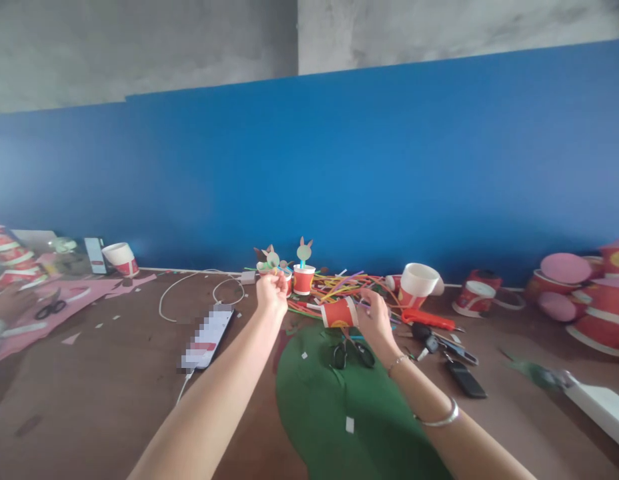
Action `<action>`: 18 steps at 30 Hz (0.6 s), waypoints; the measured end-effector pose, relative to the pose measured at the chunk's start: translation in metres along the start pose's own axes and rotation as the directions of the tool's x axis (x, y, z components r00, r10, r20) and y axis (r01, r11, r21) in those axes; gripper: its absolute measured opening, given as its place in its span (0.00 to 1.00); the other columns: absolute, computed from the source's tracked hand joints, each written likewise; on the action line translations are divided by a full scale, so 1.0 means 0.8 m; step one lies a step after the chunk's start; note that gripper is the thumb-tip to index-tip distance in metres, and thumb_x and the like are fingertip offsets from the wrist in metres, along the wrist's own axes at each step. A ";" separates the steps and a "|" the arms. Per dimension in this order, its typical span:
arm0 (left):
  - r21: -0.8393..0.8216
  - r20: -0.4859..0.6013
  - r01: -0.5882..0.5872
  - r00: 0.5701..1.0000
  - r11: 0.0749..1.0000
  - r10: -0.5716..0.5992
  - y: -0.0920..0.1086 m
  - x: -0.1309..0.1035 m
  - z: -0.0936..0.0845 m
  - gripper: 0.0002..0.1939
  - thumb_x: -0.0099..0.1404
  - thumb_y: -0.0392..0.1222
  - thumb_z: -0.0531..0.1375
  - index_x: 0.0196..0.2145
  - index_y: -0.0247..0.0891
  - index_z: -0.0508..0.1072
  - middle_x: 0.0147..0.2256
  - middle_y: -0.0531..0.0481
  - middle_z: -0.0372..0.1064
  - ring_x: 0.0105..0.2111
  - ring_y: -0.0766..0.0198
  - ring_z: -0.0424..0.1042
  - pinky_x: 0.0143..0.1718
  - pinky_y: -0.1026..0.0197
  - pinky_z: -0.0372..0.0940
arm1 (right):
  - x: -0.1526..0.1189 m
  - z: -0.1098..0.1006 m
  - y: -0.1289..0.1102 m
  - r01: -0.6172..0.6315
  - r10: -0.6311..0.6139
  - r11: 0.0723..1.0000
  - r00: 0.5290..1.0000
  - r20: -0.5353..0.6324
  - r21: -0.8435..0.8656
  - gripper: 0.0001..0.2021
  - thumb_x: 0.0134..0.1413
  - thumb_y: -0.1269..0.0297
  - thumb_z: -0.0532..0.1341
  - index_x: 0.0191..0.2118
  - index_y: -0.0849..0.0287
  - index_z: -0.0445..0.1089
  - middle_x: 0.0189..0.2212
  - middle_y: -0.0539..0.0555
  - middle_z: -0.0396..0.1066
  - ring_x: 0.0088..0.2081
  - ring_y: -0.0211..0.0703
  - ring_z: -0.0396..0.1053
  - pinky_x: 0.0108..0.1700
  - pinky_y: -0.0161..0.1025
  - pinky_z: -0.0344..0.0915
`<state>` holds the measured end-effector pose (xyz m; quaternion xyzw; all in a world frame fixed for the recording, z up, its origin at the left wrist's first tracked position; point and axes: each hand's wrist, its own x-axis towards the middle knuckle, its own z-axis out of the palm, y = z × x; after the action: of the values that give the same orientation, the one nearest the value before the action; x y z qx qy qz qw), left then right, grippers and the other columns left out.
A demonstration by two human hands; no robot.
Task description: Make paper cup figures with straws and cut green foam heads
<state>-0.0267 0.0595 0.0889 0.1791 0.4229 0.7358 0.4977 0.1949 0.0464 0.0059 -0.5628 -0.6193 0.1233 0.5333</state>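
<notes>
My right hand (375, 319) is closed at the wide end of a red paper cup (338, 313), which lies sideways with a pale straw-like piece at its other end. My left hand (272, 291) is raised with curled fingers beside the rabbit-head cutouts; whatever it pinches is too small to make out. One grey-green rabbit-head cutout (304, 253) stands on a blue stem in a small red cup (303, 281). Another rabbit-head cutout (272, 258) shows just above my left fingers. Below the sideways cup rest black-handled scissors (353, 355), their blades partly covered.
Colourful thin sticks (334, 287) are heaped behind my hands. Green paper (329, 400) covers the front middle. A phone (209, 340) with a cable lies left; a white-lined cup (418, 283), orange tool (428, 319) and keys (429, 345) sit right. A person's hand (9, 307) is far left.
</notes>
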 end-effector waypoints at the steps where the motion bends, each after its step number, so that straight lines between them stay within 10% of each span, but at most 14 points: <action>1: 0.010 0.021 -0.018 1.000 1.000 0.018 0.011 0.001 0.002 0.10 0.46 0.29 0.54 0.29 0.37 0.63 0.25 0.53 0.65 0.23 0.71 0.67 0.27 0.68 0.62 | -0.004 0.000 -0.006 0.087 -0.089 0.995 0.995 -0.036 -0.039 0.15 0.50 0.70 0.52 0.46 0.59 0.63 0.43 0.60 0.66 0.48 0.51 0.62 0.51 0.54 0.60; 5: 0.121 0.163 -0.106 0.983 0.987 0.086 0.056 -0.011 -0.009 0.08 0.48 0.31 0.58 0.29 0.35 0.69 0.23 0.52 0.67 0.23 0.70 0.67 0.26 0.69 0.61 | -0.023 -0.001 -0.030 0.316 -0.319 0.939 0.948 -0.006 -0.135 0.14 0.53 0.73 0.50 0.47 0.57 0.61 0.42 0.59 0.65 0.47 0.50 0.62 0.50 0.50 0.59; 7: 0.382 0.398 -0.259 0.913 0.887 0.095 0.078 -0.020 -0.035 0.07 0.50 0.36 0.62 0.30 0.35 0.73 0.25 0.50 0.70 0.25 0.66 0.69 0.28 0.66 0.64 | -0.032 0.000 -0.038 0.390 -0.387 0.907 0.921 0.051 -0.161 0.15 0.54 0.74 0.49 0.47 0.57 0.61 0.42 0.58 0.66 0.46 0.49 0.62 0.49 0.48 0.59; 13: 0.731 0.668 -0.679 0.688 -0.073 0.284 0.120 -0.024 -0.188 0.10 0.58 0.44 0.56 0.35 0.44 0.76 0.37 0.48 0.75 0.41 0.52 0.70 0.46 0.50 0.63 | -0.044 0.000 -0.041 0.540 -0.521 0.824 0.841 0.147 -0.170 0.13 0.55 0.76 0.49 0.44 0.58 0.63 0.43 0.57 0.68 0.46 0.47 0.63 0.48 0.46 0.56; 18: 0.711 0.672 -0.554 0.718 -0.434 0.185 0.116 -0.040 -0.282 0.15 0.61 0.43 0.52 0.42 0.46 0.75 0.46 0.45 0.71 0.48 0.49 0.66 0.48 0.46 0.61 | -0.046 0.000 -0.039 0.593 -0.571 0.790 0.804 0.167 -0.156 0.12 0.55 0.76 0.50 0.44 0.58 0.63 0.41 0.56 0.69 0.46 0.47 0.63 0.49 0.47 0.55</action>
<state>-0.2211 -0.0824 0.0379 0.7140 0.6609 0.2125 -0.0908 0.1696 0.0056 0.0104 -0.3876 -0.8003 -0.0787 0.4506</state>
